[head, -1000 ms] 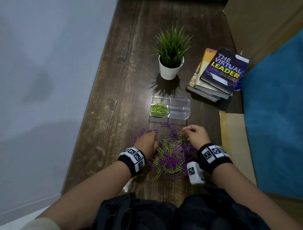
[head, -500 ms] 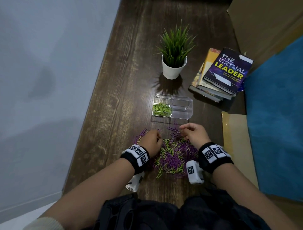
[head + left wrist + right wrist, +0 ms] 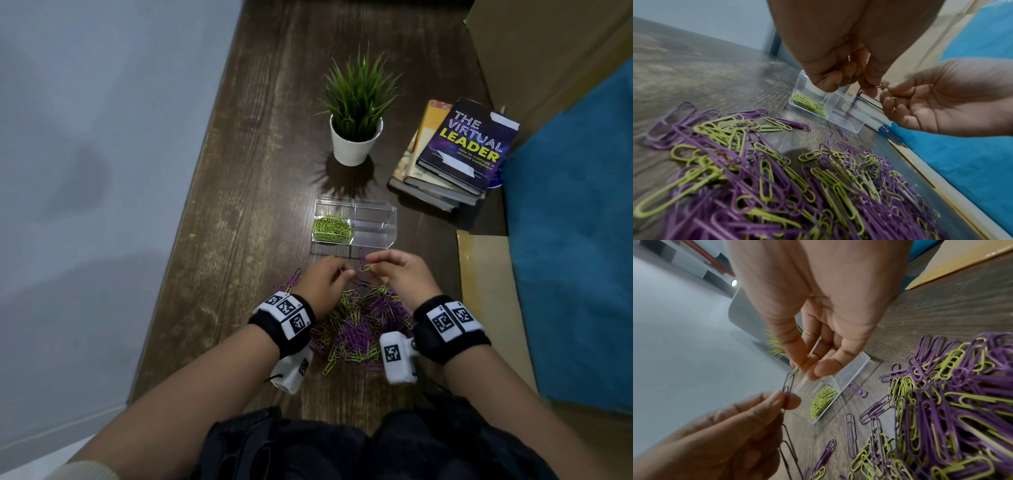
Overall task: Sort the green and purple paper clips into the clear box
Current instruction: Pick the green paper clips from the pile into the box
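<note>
Lifting off the heap, both hands now meet in the air just near of the clear box, where a second ago they were down among the clips. The left hand pinches a purple paper clip between thumb and forefinger, and the right hand pinches a green paper clip at its fingertips, the other fingers loosely curled behind. In the right wrist view the two clips meet end to end and look hooked together, so the hands are probably pulling a tangled pair apart, though the link itself is too small to be sure of. That would mean one clip of each colour is about to be freed for sorting. The box stands on the dark wooden surface, far of the hands; its left compartment already holds a bed of green clips, while the right compartment looks bare, so purple sorting seems hardly begun. The mixed pile lies between the wrists on the near side and is still large, with a few purple strays near the box. A potted plant and a stack of books sit farther off, well apart from the work.
</note>
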The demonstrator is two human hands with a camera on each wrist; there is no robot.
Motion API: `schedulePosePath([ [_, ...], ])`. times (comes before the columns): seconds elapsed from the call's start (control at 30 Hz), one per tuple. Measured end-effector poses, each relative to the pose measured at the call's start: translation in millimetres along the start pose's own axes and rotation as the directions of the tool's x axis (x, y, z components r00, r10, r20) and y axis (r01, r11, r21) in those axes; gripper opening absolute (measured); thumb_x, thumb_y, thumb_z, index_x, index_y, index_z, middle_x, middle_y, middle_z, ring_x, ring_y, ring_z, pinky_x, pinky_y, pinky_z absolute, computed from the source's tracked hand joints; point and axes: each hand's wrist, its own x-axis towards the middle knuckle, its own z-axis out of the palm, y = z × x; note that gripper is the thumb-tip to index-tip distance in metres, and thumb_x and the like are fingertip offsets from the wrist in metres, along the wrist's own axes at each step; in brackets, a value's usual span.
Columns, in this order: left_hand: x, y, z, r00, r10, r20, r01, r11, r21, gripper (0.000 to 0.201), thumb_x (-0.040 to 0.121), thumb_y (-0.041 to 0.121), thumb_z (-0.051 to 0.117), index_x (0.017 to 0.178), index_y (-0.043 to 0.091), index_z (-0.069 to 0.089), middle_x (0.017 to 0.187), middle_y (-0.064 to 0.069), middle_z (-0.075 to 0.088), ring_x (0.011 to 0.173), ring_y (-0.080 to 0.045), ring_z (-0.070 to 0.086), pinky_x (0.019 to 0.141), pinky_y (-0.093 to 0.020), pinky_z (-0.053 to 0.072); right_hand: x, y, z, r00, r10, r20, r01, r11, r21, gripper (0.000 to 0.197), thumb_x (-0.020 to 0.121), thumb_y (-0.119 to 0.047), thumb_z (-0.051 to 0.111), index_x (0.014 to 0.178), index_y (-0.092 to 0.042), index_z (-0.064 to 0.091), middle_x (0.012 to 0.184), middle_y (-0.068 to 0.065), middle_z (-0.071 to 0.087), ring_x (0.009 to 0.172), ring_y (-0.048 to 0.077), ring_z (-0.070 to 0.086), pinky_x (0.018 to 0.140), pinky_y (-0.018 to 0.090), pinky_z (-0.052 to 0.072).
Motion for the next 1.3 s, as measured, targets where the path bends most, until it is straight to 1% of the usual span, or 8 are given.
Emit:
schedulePosePath([
  [0.1,-1,2,-4,0.999,-0.034,-0.005,0.034,0.997,-0.065,0.019,0.096,0.025,0.051,0.09,0.012,0.064,0.074,0.003,0.061,0.063,-0.01,0.053,0.059,-0.025,0.043,-6,-2,2,0.999,-0.008,0.043,0.01,0.999,-0.05,0.015,0.087,0.003,0.059,0.093,-0.005,0.07,0.087,0.01,0.069,0.069,0.014,0.063,0.063,0.022,0.055],
  [0.3,-1,6,-3,0.995,-0.096,-0.019,0.091,0.98,-0.178,0.016,0.095,0.024,0.053,0.081,0.019,0.06,0.06,0.007,0.051,0.053,-0.01,0.044,0.053,-0.024,0.036,-14,-2,13,0.99,-0.119,0.081,0.135,0.959,-0.248,0.008,0.089,-0.007,0.064,0.094,-0.008,0.069,0.083,0.005,0.067,0.067,0.007,0.058,0.055,0.013,0.05],
  [0.43,-1,8,-1,0.993,-0.116,-0.02,0.109,0.971,-0.215,0.018,0.095,0.026,0.053,0.079,0.021,0.06,0.061,0.003,0.049,0.054,-0.012,0.041,0.054,-0.026,0.035,-14,-2,15,0.996,-0.08,0.034,0.084,0.99,-0.109,0.01,0.09,-0.003,0.06,0.097,-0.006,0.066,0.087,0.012,0.071,0.071,0.018,0.066,0.068,0.029,0.057],
  [0.53,-2,8,-1,0.99,-0.138,-0.025,0.129,0.964,-0.232,0.018,0.095,0.025,0.053,0.082,0.016,0.061,0.061,0.004,0.05,0.051,-0.01,0.04,0.051,-0.024,0.036,-14,-1,15,0.998,-0.055,0.039,0.056,0.998,-0.025,0.01,0.086,-0.01,0.067,0.096,-0.007,0.068,0.089,0.012,0.073,0.081,0.025,0.07,0.077,0.034,0.058],
  [0.63,-1,8,-1,0.991,-0.129,-0.029,0.121,0.972,-0.201,0.017,0.094,0.026,0.054,0.082,0.015,0.061,0.059,0.005,0.049,0.052,-0.011,0.041,0.053,-0.025,0.036,-16,0,16,0.998,-0.063,0.02,0.063,0.998,-0.022,0.015,0.081,-0.01,0.072,0.095,-0.006,0.068,0.091,0.012,0.073,0.081,0.023,0.071,0.075,0.032,0.059],
  [0.77,-1,10,-1,0.989,-0.136,-0.052,0.128,0.982,-0.137,0.018,0.095,0.022,0.052,0.08,0.014,0.057,0.057,0.008,0.044,0.052,-0.009,0.038,0.054,-0.026,0.033,-14,-1,17,0.996,-0.062,-0.059,0.065,0.997,0.05,0.008,0.086,0.005,0.063,0.09,0.0,0.067,0.085,0.017,0.07,0.071,0.022,0.068,0.068,0.023,0.058],
  [1.07,-3,12,-6,0.981,-0.19,-0.043,0.18,0.969,-0.167,0.02,0.095,0.023,0.052,0.084,0.009,0.06,0.06,0.005,0.049,0.054,-0.012,0.044,0.057,-0.027,0.039,-10,-5,12,0.998,-0.034,-0.053,0.046,0.967,0.251,0.009,0.087,0.006,0.059,0.095,0.009,0.062,0.083,0.018,0.068,0.072,0.021,0.069,0.067,0.023,0.058],
  [1.3,-4,19,-8,0.972,-0.23,-0.045,0.205,0.928,-0.312,0.02,0.095,0.017,0.051,0.077,0.013,0.057,0.061,0.008,0.048,0.052,-0.004,0.042,0.045,-0.009,0.035,-10,1,10,0.999,-0.006,-0.05,0.019,0.966,0.259,0.004,0.087,0.002,0.061,0.089,0.001,0.065,0.077,0.012,0.069,0.07,0.021,0.068,0.069,0.025,0.058],
])
